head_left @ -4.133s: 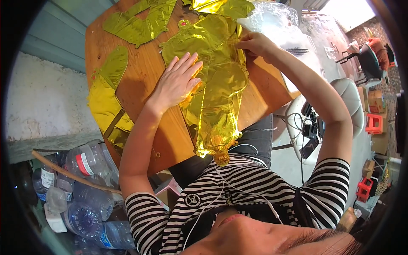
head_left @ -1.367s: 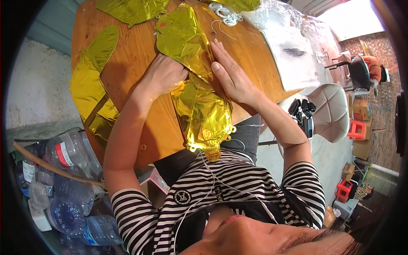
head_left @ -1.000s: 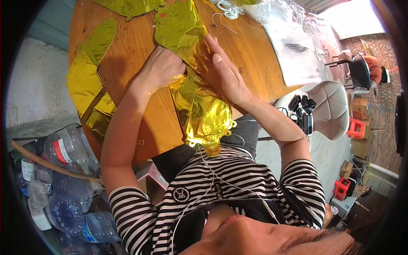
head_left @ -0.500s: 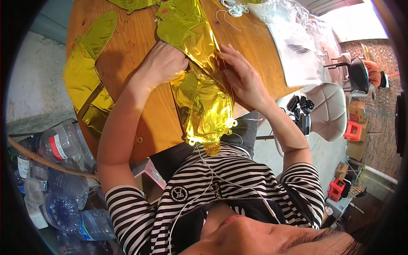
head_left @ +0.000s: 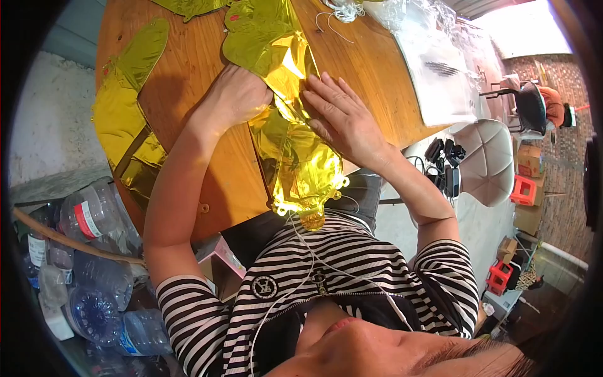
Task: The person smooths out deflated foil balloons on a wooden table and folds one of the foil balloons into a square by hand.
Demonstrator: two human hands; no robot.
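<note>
A flat gold foil balloon [head_left: 301, 160] lies folded on the wooden table, its tabbed lower end hanging over the near edge toward my striped top. My left hand [head_left: 242, 94] is closed at its left side, knuckles bent, with the fingertips hidden under the upper flap. Flat against the right side of the fold rests my right hand [head_left: 342, 116], fingers stretched out and slightly spread. Another gold foil balloon [head_left: 122, 116] lies flat at the table's left edge. Part of a further gold foil piece [head_left: 191, 6] shows at the far edge.
On the wooden table [head_left: 370, 78], clear plastic bags [head_left: 433, 75] and white string [head_left: 342, 9] lie at the far right. Plastic bottles [head_left: 94, 308] crowd the floor at left. A padded chair [head_left: 487, 163] holding black devices [head_left: 446, 160] stands to the right. White earphone cords hang down my front.
My right hand has shifted left and flattened onto the foil's right edge, pressing the fold narrower. The left hand and upper flap have moved slightly left.
</note>
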